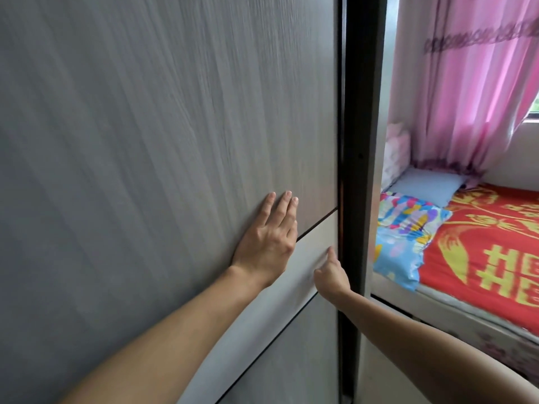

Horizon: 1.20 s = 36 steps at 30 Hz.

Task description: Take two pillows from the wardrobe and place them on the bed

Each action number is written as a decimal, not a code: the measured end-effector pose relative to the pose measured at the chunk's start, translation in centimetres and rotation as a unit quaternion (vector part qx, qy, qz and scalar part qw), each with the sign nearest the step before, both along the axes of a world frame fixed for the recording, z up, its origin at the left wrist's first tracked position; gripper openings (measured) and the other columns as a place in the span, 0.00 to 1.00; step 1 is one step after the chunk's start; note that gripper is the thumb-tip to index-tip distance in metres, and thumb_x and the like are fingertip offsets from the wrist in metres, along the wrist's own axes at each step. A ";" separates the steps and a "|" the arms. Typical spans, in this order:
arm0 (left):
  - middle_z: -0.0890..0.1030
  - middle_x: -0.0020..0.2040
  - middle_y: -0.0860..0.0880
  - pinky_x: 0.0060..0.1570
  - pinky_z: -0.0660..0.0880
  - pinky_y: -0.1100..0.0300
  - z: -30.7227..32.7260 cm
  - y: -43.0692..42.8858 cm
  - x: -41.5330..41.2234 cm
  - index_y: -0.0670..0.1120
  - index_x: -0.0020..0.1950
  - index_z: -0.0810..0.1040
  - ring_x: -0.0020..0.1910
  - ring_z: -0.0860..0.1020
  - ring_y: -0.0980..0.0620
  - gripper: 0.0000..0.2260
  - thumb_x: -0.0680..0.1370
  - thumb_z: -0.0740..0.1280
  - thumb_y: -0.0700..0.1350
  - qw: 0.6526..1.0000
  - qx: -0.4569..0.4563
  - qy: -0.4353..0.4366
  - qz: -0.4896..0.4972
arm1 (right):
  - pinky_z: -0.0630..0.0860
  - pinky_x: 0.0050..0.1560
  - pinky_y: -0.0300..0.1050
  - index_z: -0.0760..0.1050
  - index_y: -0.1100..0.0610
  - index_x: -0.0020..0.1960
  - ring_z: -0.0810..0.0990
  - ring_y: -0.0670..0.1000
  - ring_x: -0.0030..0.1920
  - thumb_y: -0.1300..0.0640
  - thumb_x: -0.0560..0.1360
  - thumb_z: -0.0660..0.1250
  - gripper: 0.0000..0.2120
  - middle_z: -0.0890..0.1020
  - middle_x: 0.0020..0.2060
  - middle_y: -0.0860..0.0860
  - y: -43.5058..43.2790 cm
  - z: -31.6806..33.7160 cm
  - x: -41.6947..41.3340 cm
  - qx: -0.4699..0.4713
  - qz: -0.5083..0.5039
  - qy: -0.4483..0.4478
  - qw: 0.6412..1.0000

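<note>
A grey wood-grain wardrobe door (145, 126) fills the left and middle of the view, with a pale band across it. My left hand (268, 240) lies flat on the door, fingers spread, holding nothing. My right hand (331, 275) is at the door's right edge, by the dark frame (357, 141), fingers curled against the pale band. The bed (481, 258) stands to the right, under a red and yellow cover. On it lie a colourful patterned pillow (405, 237) and a light blue pillow (425, 186). The wardrobe's inside is hidden.
Pink curtains (466, 83) hang behind the bed, with a window (533, 109) at the far right. A pale pink cushion (395, 150) leans at the head of the bed. A narrow strip of floor (388, 365) lies between the wardrobe and the bed frame.
</note>
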<state>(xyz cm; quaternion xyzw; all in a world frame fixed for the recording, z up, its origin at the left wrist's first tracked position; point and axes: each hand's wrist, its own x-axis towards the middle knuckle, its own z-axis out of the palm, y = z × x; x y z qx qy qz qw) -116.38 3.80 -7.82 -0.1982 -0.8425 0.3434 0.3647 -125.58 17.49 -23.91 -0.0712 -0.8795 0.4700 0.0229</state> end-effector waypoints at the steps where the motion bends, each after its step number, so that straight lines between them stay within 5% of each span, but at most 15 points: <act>1: 0.68 0.72 0.38 0.72 0.49 0.40 0.0 0.3 -0.5 0.41 0.62 0.76 0.73 0.62 0.39 0.19 0.74 0.62 0.46 1.000 -0.002 0.001 0.001 | 0.72 0.61 0.47 0.45 0.52 0.78 0.71 0.57 0.68 0.63 0.74 0.58 0.37 0.61 0.76 0.54 0.3 -0.1 -0.5 0.004 0.000 0.000 1.000; 16: 0.67 0.72 0.39 0.72 0.48 0.40 -0.1 5.3 -6.7 0.41 0.63 0.75 0.73 0.62 0.40 0.19 0.74 0.62 0.46 1.000 -0.001 0.012 -0.001 | 0.64 0.71 0.50 0.41 0.53 0.78 0.62 0.57 0.74 0.62 0.73 0.57 0.39 0.56 0.77 0.54 5.7 -0.1 -6.3 0.037 0.035 -0.004 0.999; 30: 0.67 0.72 0.38 0.73 0.44 0.39 -0.6 6.3 -8.0 0.41 0.62 0.75 0.73 0.62 0.39 0.19 0.74 0.58 0.45 1.000 0.020 0.002 -0.010 | 0.68 0.66 0.51 0.39 0.55 0.78 0.64 0.58 0.71 0.57 0.74 0.63 0.42 0.58 0.76 0.55 7.6 -0.5 -7.5 0.082 0.092 0.003 0.992; 33: 0.67 0.72 0.38 0.73 0.46 0.39 -0.6 6.3 -7.8 0.41 0.61 0.76 0.73 0.62 0.39 0.18 0.73 0.59 0.45 1.000 0.019 -0.002 -0.009 | 0.72 0.63 0.50 0.50 0.57 0.77 0.71 0.59 0.66 0.57 0.73 0.65 0.38 0.67 0.72 0.57 8.9 0.5 -7.3 0.070 0.114 -0.014 0.991; 36: 0.70 0.71 0.39 0.74 0.49 0.39 -0.3 6.4 -7.8 0.42 0.55 0.78 0.73 0.63 0.40 0.15 0.73 0.60 0.44 1.000 0.021 0.009 -0.004 | 0.77 0.56 0.48 0.70 0.54 0.66 0.80 0.57 0.54 0.56 0.73 0.66 0.21 0.81 0.58 0.55 10.6 3.4 -7.4 0.048 0.073 0.074 0.993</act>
